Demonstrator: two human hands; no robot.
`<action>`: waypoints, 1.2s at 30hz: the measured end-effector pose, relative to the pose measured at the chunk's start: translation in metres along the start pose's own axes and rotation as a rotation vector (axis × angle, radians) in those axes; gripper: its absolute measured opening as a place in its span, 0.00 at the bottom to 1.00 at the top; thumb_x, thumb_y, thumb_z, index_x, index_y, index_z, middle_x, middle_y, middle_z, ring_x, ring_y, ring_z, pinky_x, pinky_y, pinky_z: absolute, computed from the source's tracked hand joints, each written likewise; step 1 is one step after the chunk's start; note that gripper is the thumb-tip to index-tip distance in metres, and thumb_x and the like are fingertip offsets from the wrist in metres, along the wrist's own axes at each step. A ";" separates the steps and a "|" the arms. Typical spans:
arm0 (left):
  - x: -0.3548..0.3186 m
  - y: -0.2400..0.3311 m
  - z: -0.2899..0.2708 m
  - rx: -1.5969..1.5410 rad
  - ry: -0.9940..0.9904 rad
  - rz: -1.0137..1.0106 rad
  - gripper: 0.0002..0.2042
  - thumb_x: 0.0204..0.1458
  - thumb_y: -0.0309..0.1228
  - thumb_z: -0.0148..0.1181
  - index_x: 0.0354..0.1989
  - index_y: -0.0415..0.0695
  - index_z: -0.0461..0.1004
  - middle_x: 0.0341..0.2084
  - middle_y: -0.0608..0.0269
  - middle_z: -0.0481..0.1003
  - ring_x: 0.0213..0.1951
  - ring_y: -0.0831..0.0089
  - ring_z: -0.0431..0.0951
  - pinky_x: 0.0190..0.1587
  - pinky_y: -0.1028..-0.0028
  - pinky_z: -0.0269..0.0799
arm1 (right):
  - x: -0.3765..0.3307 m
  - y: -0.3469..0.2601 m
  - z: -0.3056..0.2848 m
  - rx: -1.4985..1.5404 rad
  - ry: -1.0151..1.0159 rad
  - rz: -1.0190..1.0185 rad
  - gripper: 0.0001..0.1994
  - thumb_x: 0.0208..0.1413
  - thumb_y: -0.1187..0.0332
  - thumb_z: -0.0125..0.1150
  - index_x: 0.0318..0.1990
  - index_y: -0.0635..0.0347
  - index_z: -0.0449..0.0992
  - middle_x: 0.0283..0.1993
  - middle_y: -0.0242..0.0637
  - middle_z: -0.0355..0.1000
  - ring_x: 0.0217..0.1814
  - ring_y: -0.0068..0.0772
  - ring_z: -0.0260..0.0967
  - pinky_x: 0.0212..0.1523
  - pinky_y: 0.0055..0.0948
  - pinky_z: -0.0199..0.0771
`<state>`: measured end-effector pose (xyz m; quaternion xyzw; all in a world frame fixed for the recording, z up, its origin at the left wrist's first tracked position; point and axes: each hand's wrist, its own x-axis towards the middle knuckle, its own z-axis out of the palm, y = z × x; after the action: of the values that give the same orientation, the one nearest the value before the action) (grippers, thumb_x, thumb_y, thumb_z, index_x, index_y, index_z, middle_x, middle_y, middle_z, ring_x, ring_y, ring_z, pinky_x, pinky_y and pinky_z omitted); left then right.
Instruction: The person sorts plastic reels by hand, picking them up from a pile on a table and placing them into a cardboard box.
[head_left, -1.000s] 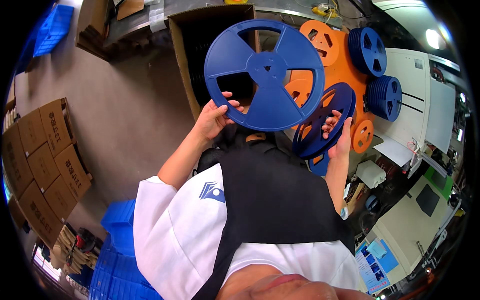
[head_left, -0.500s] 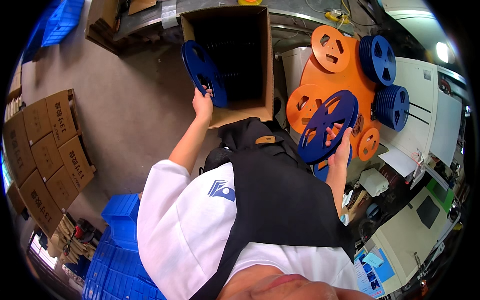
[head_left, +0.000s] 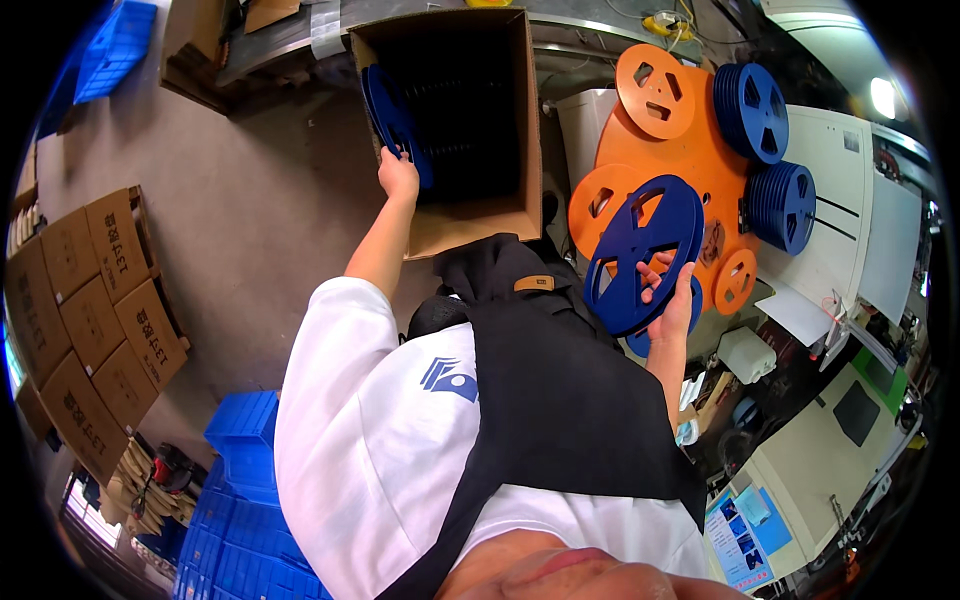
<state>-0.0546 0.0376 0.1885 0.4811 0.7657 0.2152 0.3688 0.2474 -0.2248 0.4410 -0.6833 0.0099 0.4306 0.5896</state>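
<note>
My left hand [head_left: 399, 174] grips the near edge of a dark blue reel [head_left: 388, 108], which stands on edge at the left side of an open cardboard box [head_left: 470, 238]. That reel is partly inside the box. Dark reel edges show faintly in the box's shadowed inside. My right hand [head_left: 668, 300] holds another blue reel [head_left: 622, 290] by its right side, fingers reaching through its cutouts. This second reel is tilted in front of an orange round plate [head_left: 640, 150] that carries smaller orange discs [head_left: 655, 92].
Stacks of blue reels [head_left: 765, 115] sit on rods right of the orange plate. Cardboard boxes [head_left: 125, 285] are piled at far left, with blue plastic crates [head_left: 245, 440] lower left. A metal-edged bench [head_left: 285, 50] runs behind the box. A pale machine [head_left: 810, 480] stands at right.
My left hand has pushed its reel farther into the box, along the left wall. The reel in my right hand has shifted slightly left and turned more face-on.
</note>
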 end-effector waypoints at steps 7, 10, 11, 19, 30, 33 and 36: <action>0.023 -0.023 0.009 -0.003 -0.323 -0.091 0.27 0.51 0.28 0.57 0.59 0.42 0.56 0.50 0.48 0.68 0.52 0.58 0.69 0.52 0.67 0.64 | -0.003 0.002 0.000 0.033 -0.045 -0.044 0.25 0.62 0.46 0.40 0.48 0.62 0.66 0.48 0.35 0.65 0.41 0.35 0.71 0.20 0.19 0.64; 0.019 -0.021 0.007 0.033 -0.411 -0.210 0.50 0.46 0.32 0.64 0.68 0.45 0.28 0.65 0.42 0.45 0.66 0.50 0.46 0.65 0.63 0.48 | -0.002 -0.003 0.000 0.114 -0.092 -0.120 0.27 0.61 0.44 0.40 0.49 0.62 0.66 0.52 0.36 0.64 0.39 0.34 0.72 0.20 0.19 0.63; 0.014 -0.021 0.004 0.095 -0.401 -0.083 0.49 0.46 0.32 0.64 0.68 0.45 0.30 0.65 0.42 0.46 0.66 0.49 0.48 0.65 0.63 0.49 | -0.001 -0.005 -0.003 0.191 -0.143 -0.157 0.27 0.61 0.44 0.40 0.49 0.62 0.66 0.55 0.38 0.63 0.39 0.34 0.72 0.19 0.19 0.62; -0.070 0.043 -0.016 0.128 -0.445 0.790 0.37 0.47 0.29 0.62 0.66 0.51 0.49 0.65 0.51 0.51 0.66 0.52 0.47 0.64 0.62 0.51 | 0.000 -0.028 -0.012 0.673 -0.372 -0.219 0.26 0.56 0.43 0.49 0.44 0.59 0.71 0.69 0.48 0.47 0.19 0.20 0.56 0.18 0.17 0.55; -0.121 0.140 -0.067 0.296 -0.509 1.734 0.25 0.47 0.26 0.54 0.57 0.57 0.64 0.61 0.61 0.60 0.65 0.63 0.54 0.66 0.59 0.49 | 0.006 -0.024 -0.006 0.879 -0.715 -0.099 0.23 0.60 0.49 0.46 0.43 0.64 0.69 0.70 0.51 0.42 0.16 0.20 0.56 0.18 0.18 0.55; -0.123 0.142 -0.072 0.265 -0.486 1.751 0.20 0.48 0.25 0.52 0.53 0.51 0.67 0.58 0.59 0.63 0.62 0.61 0.60 0.64 0.60 0.56 | 0.003 -0.025 -0.003 0.876 -0.700 -0.086 0.23 0.60 0.49 0.45 0.44 0.65 0.69 0.70 0.51 0.41 0.17 0.21 0.57 0.18 0.19 0.57; -0.127 0.141 -0.072 0.198 -0.485 1.749 0.15 0.47 0.23 0.53 0.45 0.42 0.70 0.55 0.55 0.66 0.61 0.57 0.62 0.62 0.60 0.59 | 0.005 -0.028 -0.002 0.855 -0.714 -0.067 0.23 0.59 0.50 0.49 0.46 0.65 0.68 0.71 0.52 0.38 0.20 0.24 0.59 0.20 0.20 0.60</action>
<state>0.0049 -0.0114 0.3757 0.9514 0.0444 0.2443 0.1820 0.2661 -0.2161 0.4599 -0.1948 -0.0385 0.5740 0.7945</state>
